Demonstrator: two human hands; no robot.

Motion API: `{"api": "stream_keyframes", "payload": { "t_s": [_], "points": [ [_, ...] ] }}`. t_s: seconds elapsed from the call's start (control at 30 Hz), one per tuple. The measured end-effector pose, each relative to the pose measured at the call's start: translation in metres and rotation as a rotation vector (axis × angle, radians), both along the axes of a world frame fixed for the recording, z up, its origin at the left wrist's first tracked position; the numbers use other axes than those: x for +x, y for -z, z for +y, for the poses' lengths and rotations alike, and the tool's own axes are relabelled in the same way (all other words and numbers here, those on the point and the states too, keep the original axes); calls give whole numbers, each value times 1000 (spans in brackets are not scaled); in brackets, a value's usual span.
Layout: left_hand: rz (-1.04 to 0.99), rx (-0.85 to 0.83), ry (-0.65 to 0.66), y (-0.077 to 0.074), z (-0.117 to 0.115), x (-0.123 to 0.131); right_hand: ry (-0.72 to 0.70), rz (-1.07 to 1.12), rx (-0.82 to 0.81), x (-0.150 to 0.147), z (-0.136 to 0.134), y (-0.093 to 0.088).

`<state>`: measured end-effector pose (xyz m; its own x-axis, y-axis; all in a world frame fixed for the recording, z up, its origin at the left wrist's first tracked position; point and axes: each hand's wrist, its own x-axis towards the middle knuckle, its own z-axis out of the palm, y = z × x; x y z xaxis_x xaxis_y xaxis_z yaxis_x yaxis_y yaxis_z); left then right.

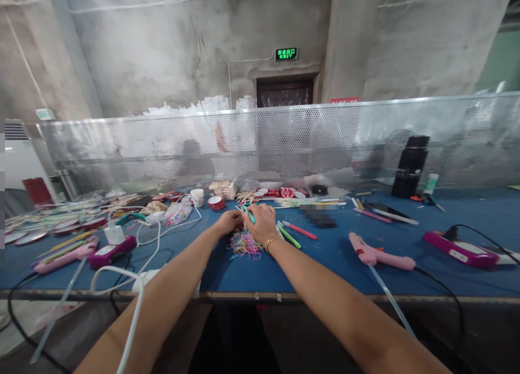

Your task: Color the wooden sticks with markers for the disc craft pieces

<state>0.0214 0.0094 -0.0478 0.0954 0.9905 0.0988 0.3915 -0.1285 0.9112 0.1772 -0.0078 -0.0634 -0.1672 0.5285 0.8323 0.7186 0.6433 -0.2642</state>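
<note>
My right hand, with a gold-coloured bracelet at the wrist, is closed around a teal-handled tool; its exact kind is hidden by the fingers. Close against it, my left hand has its fingers pinched together, and what they hold cannot be made out. Just below both hands lies a loose heap of small colourful wire loops on the blue table. Beside my right hand are a green pen and a pink pen.
Pink glue guns lie at both sides, near purple power strips with trailing cords. A white cable crosses the left front edge. Behind stand a paper cup, red round tins, a black bottle and a perforated metal screen.
</note>
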Motion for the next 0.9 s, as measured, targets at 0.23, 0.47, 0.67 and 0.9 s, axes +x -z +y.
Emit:
{"api": "stream_keyframes", "payload": {
  "t_s": [0.23,0.47,0.67,0.9],
  "points": [
    [-24,4,-13,1,1,0,-79,-5,28,-2,-1,0],
    [-16,11,-6,3,4,-1,-71,-9,3,-1,-2,-1],
    [-6,15,-9,3,4,-1,-54,-12,5,-1,-1,-1],
    [12,7,2,2,2,-1,4,5,33,0,0,2]
  ]
}}
